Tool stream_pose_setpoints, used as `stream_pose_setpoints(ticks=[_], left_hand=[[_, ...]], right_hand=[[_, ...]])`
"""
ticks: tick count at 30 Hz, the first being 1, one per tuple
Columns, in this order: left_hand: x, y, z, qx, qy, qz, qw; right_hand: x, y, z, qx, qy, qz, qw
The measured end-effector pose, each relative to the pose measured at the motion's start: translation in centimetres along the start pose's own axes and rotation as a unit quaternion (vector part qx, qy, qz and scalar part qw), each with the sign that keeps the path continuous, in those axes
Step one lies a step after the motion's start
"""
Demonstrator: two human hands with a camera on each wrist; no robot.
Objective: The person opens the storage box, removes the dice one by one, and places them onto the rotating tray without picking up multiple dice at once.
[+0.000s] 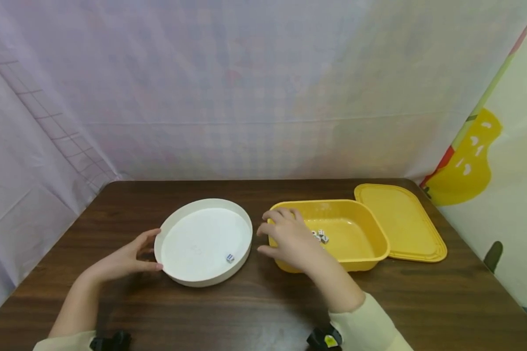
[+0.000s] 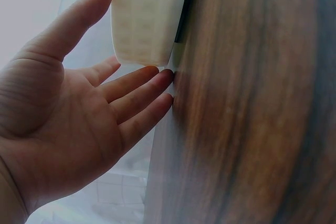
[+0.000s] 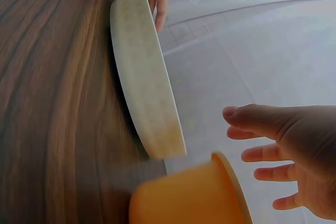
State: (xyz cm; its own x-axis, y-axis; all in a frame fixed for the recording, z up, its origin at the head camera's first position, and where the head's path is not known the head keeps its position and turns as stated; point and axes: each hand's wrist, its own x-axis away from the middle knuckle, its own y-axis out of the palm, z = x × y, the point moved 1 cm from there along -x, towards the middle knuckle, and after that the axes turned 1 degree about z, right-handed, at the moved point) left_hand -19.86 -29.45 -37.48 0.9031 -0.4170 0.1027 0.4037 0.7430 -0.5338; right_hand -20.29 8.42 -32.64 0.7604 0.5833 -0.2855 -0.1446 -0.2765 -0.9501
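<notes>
A round white tray (image 1: 197, 246) with a low wall lies on the table, and one die (image 1: 230, 258) with blue marks sits inside it near the right. At the tray's left side, my left hand (image 1: 127, 256) touches the rim with thumb and fingertips, its fingers fairly straight. Over the left end of a yellow plastic box (image 1: 360, 239), my right hand (image 1: 290, 236) hovers with fingers spread and nothing between them. Several dice (image 1: 321, 236) lie on the box's floor, partly hidden by that hand. The right wrist view shows its bare fingers (image 3: 275, 172) above the box's rim.
A yellow lid (image 1: 404, 222) lies flat at the right, its left edge under or behind the box. The dark wooden table (image 1: 228, 321) ends at a pale curtain (image 1: 228, 97) at the back. A patterned cloth (image 1: 500, 195) hangs on the right.
</notes>
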Motion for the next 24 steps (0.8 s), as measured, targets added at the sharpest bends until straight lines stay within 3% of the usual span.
stream_pose_setpoints(ticks=[7, 24], left_hand=[[0.1, 0.0, 0.1, 0.003, 0.002, -0.001, 1.0], [0.0, 0.0, 0.0, 0.002, 0.003, -0.005, 1.0]], right_hand=[[1.1, -0.5, 1.4, 0.027, 0.003, 0.018, 0.9995], [4.0, -1.2, 4.8, 0.026, 0.006, 0.045, 0.9986]])
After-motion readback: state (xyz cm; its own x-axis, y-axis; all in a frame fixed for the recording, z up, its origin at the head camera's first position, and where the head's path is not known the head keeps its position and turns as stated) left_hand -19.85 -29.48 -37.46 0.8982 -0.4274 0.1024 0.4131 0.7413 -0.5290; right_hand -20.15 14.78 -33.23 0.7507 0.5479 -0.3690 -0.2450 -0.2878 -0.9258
